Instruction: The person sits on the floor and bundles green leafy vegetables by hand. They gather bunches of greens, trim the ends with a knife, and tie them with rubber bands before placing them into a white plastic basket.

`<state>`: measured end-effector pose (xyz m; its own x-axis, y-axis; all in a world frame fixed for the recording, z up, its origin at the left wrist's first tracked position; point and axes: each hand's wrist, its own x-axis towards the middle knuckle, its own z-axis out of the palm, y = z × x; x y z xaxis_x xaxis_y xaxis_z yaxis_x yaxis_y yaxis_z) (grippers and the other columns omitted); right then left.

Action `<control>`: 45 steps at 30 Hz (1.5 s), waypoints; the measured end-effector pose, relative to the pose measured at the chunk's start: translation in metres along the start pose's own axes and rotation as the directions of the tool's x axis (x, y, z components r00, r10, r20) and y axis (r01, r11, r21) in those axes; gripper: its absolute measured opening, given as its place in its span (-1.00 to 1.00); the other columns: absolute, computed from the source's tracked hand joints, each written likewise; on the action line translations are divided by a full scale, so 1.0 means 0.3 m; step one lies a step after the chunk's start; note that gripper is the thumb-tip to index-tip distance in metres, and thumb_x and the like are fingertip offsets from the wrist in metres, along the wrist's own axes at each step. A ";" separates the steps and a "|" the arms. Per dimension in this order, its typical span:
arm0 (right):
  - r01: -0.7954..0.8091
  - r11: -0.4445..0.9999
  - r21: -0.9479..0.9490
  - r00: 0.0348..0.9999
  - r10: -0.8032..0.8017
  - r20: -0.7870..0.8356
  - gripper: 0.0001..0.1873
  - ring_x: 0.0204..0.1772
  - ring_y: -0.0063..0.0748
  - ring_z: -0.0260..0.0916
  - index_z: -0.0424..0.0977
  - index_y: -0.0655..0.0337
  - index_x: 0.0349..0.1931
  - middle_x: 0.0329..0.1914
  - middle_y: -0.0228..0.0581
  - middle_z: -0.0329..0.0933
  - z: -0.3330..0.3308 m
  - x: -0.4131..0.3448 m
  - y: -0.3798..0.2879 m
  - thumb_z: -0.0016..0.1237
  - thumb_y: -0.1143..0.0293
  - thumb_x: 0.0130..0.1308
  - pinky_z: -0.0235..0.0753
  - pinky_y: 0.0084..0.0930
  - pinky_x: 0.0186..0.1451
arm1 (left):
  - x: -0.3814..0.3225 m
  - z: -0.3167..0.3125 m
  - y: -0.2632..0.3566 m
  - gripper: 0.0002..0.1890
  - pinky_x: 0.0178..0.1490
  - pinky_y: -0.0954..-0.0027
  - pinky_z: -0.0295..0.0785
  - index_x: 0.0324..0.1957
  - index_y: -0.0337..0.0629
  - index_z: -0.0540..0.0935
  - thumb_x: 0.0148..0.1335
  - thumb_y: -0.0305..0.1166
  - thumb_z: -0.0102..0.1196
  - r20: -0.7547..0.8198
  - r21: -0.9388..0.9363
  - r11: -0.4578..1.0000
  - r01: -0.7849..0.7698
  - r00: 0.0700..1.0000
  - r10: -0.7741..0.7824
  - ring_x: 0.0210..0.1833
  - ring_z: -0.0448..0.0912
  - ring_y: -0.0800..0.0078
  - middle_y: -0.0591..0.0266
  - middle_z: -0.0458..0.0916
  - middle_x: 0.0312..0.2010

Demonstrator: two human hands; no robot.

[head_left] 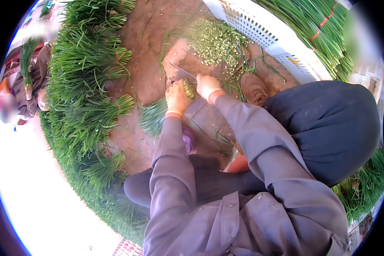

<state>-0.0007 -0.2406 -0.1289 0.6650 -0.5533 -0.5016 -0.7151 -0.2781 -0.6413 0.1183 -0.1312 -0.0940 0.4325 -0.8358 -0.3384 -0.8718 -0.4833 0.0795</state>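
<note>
My left hand [176, 98], which looks gloved, grips a bunch of green chives [154, 117] low over the floor. The leaves fan out to the left, and the packed stem ends [189, 89] face right. In my right hand [208, 86] is a knife, its handle mostly covered by my fingers. The knife's blade [181, 73] points up and left, just beyond the stem ends. Whether the blade touches the stems, I cannot tell. Beyond my hands, a pile of short cut stem pieces [208, 41] lies on the brown floor [150, 83].
Tied chive bunches [92, 64] are stacked in a long row at left. A white perforated plastic crate [252, 32] stands at upper right, near long banded green stalks [320, 28]. My brown shoe [254, 88] is beside the scraps. At far left, another person [35, 73] has a bunch [27, 60].
</note>
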 end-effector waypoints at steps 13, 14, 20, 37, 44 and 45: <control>-0.181 0.977 -0.114 0.816 0.085 -0.572 -0.42 0.38 0.00 0.37 0.31 -0.07 0.32 0.38 -0.17 0.36 -0.222 0.028 0.074 0.13 0.13 0.32 0.47 0.18 0.22 | -0.167 -0.050 -0.131 0.14 0.50 -0.47 0.01 0.48 0.07 0.26 -0.26 -0.24 0.54 0.037 -0.041 0.985 0.169 0.985 -0.167 0.41 0.43 0.19 0.19 0.54 0.24; -0.146 0.976 -0.159 0.802 0.023 -0.596 -0.38 0.40 -0.01 0.34 0.29 -0.08 0.37 0.39 -0.20 0.33 -0.227 0.010 0.053 0.14 0.15 0.31 0.45 0.17 0.24 | -0.179 -0.043 -0.131 0.04 0.50 -0.47 0.01 0.43 0.09 0.33 -0.21 -0.24 0.51 -0.011 -0.029 0.987 0.161 0.987 -0.161 0.39 0.45 0.20 0.21 0.56 0.21; 0.090 0.957 0.277 0.992 -0.063 -0.107 -0.36 0.24 -0.18 0.56 0.47 0.12 0.28 0.07 -0.14 0.70 -0.276 -0.004 -0.029 0.18 -0.07 0.32 0.41 -0.28 0.39 | -0.267 -0.118 -0.139 -0.38 0.50 -0.48 0.01 0.22 0.12 0.59 0.02 -0.39 0.33 -0.337 0.090 0.996 -0.008 0.941 0.038 0.41 0.46 0.14 0.34 0.62 0.20; -0.357 0.359 0.862 0.626 -0.593 0.506 -0.55 -0.03 -0.39 0.69 0.52 0.27 0.22 0.01 -0.20 0.70 -0.092 -0.314 -0.127 0.16 0.22 0.44 0.69 -0.43 0.05 | -0.569 -0.230 -0.022 -0.23 0.34 -0.07 0.46 0.38 -0.23 0.43 0.33 0.11 0.27 0.449 -0.804 -0.562 0.192 0.816 -0.364 0.29 0.56 0.05 -0.02 0.60 0.23; -0.031 0.686 0.727 0.588 -0.576 0.568 -0.42 0.01 -0.44 0.61 0.59 0.26 0.12 -0.02 -0.22 0.70 -0.171 -0.455 -0.335 0.08 -0.13 0.46 0.60 -0.42 0.08 | -0.628 -0.238 0.046 -0.46 0.19 0.02 0.62 0.22 -0.23 0.57 0.41 -0.02 0.21 0.109 -0.671 -0.724 -0.157 0.946 -0.306 0.07 0.69 0.16 0.07 0.70 0.06; 0.087 0.717 0.692 0.636 -0.574 0.515 -0.41 0.02 -0.41 0.62 0.61 0.25 0.09 -0.02 -0.22 0.70 -0.190 -0.461 -0.346 0.05 -0.16 0.46 0.59 -0.39 0.10 | -0.632 -0.248 0.060 -0.47 0.19 0.02 0.62 0.21 -0.23 0.57 0.41 -0.04 0.21 0.083 -0.649 -0.736 -0.191 0.945 -0.318 0.07 0.69 0.16 0.07 0.70 0.06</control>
<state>-0.0307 -0.1799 0.0400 0.9446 0.2123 -0.2502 -0.3061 0.2953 -0.9050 0.0379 -0.0007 0.0415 0.6665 -0.6142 -0.4224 0.7086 0.3461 0.6149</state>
